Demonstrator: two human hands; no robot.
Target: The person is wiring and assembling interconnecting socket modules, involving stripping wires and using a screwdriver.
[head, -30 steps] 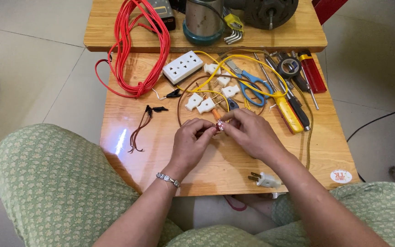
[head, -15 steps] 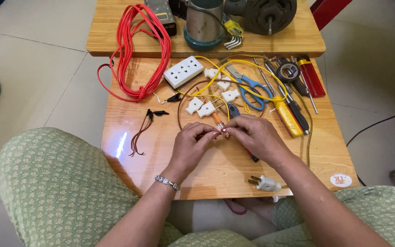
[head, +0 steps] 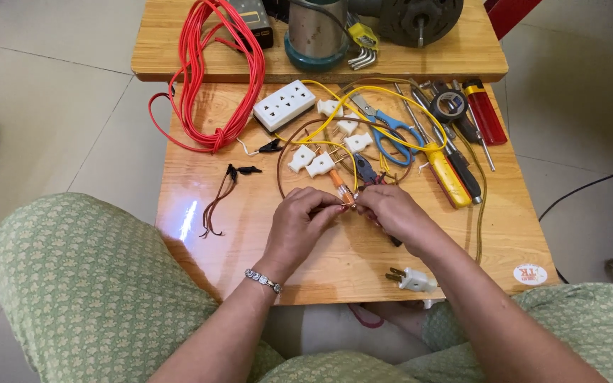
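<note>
Both hands meet over the middle of the low wooden table [head: 250, 241], fingertips pinched together on a small orange part [head: 342, 191] fixed to the end of a thin wire. Left hand [head: 299, 223], with a beaded bracelet [head: 262, 281] at the wrist, curls its fingers closed around the near side of that part, while the right hand [head: 391, 213] closes on it from the other side; whether the right hand also holds a tool I cannot tell, though a dark tip pokes out beneath it. Just beyond the hands lie several small white plug pieces [head: 313, 162], a loop of brown wire [head: 285, 152] and yellow wire [head: 370, 92]. A white socket strip [head: 284, 104] sits further back, beside a coil of red cable [head: 211, 78]. To the right rest blue-handled scissors [head: 391, 135], a yellow-handled screwdriver [head: 448, 174], a roll of black tape [head: 450, 105] and a red lighter [head: 485, 113]. A white two-pin plug [head: 411, 279] lies near the table's front edge, close under the right forearm. A short bundle of brown wires with black clips [head: 221, 198] lies to the left.
</note>
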